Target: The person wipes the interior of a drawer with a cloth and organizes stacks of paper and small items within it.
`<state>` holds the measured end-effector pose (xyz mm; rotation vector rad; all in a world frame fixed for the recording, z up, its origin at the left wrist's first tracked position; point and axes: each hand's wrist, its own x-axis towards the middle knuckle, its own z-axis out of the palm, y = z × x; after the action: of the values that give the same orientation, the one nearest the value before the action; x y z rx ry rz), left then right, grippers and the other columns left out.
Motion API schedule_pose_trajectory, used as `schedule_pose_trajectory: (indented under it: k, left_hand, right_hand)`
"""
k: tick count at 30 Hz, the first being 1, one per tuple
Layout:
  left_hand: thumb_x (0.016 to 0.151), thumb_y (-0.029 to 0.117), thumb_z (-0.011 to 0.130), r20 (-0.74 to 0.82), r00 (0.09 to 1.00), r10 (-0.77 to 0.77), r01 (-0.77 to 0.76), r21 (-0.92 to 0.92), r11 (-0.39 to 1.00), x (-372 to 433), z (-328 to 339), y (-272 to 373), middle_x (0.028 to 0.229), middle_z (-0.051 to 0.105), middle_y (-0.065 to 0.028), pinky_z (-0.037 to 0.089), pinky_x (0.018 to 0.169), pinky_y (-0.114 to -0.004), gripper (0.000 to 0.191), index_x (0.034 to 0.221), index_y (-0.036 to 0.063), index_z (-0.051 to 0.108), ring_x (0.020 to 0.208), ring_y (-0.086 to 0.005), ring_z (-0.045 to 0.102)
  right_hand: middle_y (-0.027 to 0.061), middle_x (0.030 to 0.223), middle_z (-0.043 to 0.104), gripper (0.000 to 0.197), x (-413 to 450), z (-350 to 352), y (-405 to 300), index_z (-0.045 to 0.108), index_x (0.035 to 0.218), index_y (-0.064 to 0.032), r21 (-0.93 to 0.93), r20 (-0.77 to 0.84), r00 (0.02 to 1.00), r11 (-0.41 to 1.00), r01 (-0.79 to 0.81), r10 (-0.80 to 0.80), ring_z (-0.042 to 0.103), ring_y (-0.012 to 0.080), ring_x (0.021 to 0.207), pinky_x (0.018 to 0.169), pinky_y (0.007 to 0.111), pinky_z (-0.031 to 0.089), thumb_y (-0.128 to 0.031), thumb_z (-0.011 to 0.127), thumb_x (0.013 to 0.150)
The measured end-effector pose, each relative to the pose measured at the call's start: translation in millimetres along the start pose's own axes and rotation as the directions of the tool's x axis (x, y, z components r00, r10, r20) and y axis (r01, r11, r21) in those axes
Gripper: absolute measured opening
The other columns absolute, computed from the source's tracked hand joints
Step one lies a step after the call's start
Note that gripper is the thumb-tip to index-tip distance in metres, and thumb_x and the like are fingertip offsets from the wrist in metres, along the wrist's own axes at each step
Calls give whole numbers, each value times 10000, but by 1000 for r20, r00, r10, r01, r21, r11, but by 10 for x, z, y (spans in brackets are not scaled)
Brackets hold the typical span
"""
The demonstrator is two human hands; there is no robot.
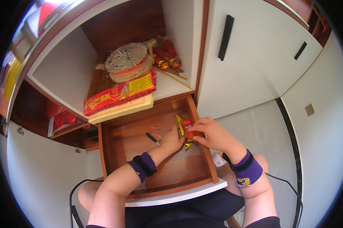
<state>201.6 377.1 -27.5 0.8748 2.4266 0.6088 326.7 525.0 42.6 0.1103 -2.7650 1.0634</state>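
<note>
An open wooden drawer (125, 171) with a white front is pulled out before me. Along its right side, a small red packet (189, 134) with printing lies against shiny gold foil (179, 117). My right hand (217, 135) reaches over the drawer's right wall, its thumb and fingers on the red packet. At the packet's left edge is my left hand (172, 140), its thumb touching the packet and foil; its fingers are partly hidden. Left of that hand, a screwdriver (151, 138) with a dark handle and a small clear plastic bag (156, 130) lie on the drawer bottom.
Above the drawer, an open compartment holds a long red packet (120, 92) on a pale yellow box (123, 109), a round coiled bundle (126, 58) and red-and-gold candle-like items (165, 58). A closed white cabinet door (251, 62) stands right; an open door (43, 171) hangs left. A black cable (291, 188) loops beside me.
</note>
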Motion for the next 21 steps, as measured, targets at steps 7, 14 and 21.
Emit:
schedule_pose_trajectory:
  k: [7,14,21]
  left_hand:
    - [887,204,603,-168,968,188,-229,-267,936,-349,-377,-179,960,609,-127,518,666,-337,462,1254,18,394,770,-210,631]
    - [950,172,517,-173,982,-81,-109,-855,506,-810,-1180,-446,1072,572,-125,537,721,-318,388,1285,31,382,868,-201,615]
    - [937,340,549,-127,959,-252,-103,-989,103,-892,-1577,-729,1154,513,-196,520,841,-407,526,1265,-24,357,988,-270,577]
  right_hand:
    - [98,996,612,266,55,29,-51,660,1044,-90,-63,-16,1000,998,18,-19,557,302,952,836,387,473,-127,664,780]
    - [105,1004,609,295,401,41,-270,626,1120,-75,226,-65,997,974,-17,33,614,228,844,731,315,503,-124,639,830]
    - [107,1164,557,587,1143,213,-467,378,1385,-74,283,-282,959,956,74,9,600,147,910,744,253,491,-142,644,866]
